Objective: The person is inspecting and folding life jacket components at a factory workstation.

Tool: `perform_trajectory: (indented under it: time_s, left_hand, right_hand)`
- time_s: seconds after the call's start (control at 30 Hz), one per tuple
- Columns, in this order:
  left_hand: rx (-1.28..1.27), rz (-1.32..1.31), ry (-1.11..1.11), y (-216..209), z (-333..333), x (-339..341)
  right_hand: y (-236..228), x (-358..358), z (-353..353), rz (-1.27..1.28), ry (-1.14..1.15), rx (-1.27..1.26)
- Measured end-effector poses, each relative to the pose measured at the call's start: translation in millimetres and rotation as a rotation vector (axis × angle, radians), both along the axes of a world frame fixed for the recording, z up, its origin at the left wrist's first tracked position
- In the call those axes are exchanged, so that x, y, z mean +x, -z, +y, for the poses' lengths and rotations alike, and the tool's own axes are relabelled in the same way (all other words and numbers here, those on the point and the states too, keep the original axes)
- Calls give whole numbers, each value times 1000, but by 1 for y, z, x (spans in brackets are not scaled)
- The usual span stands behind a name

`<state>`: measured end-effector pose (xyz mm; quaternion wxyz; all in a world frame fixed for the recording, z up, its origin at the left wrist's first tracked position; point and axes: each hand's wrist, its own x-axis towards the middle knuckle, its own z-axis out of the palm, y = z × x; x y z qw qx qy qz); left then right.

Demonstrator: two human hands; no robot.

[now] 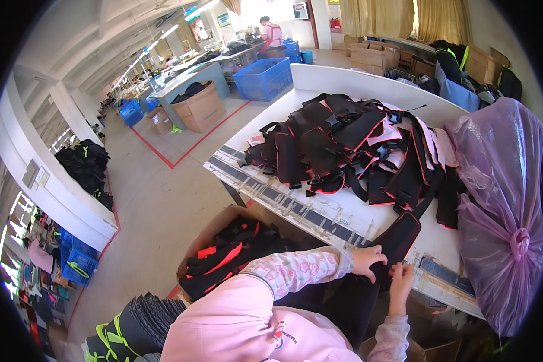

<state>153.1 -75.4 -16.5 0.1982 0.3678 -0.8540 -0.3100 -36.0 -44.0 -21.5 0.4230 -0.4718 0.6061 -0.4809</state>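
Gripping a black padded piece [402, 234] with red edging at the near edge of the white table [338, 209], your left hand [368, 263] has its thumb and fingers bent onto the material. Your right hand [402, 280], just beside it, has its fingertips drawn in toward the thumb; whether they pinch anything cannot be told. The padded piece has its upper end on the tabletop, while its lower end is hard to make out against the dark shapes below the table. Left of the table's near edge sit a stack of black pieces [140, 326] with yellow-green ties and an open carton [223, 216] filled with black and red pieces [241, 242]. A knotted purple plastic bag [495, 163] stands against the table's right end. Across the middle of the table spreads a heap of black straps [320, 145] with red edging and pink parts. Beyond the table's far left corner are a blue crate [262, 79] and, farther off, a co-worker [272, 36] in a pink top.
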Motion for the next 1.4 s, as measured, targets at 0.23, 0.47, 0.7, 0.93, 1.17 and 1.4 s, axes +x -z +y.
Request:
perform_trajectory:
  time_s: [0.23, 0.47, 0.7, 0.93, 1.17, 1.4]
  left_hand:
    - [-72, 73, -166, 32, -11, -17]
    - [35, 153, -159, 25, -8, -3]
    - [-367, -175, -52, 2, 6, 17]
    - [-301, -27, -37, 16, 3, 13]
    - [-241, 245, -226, 36, 0, -23]
    - [-299, 371, -257, 29, 14, -49]
  right_hand:
    - [-20, 29, 30, 806, -161, -333]
    - [-17, 11, 23, 855, -318, -284]
    - [-24, 28, 35, 954, -287, -331]
    - [-3, 22, 22, 591, -93, -61]
    - [-4, 26, 27, 666, -21, -237]
    - [-1, 4, 15, 342, 212, -229]
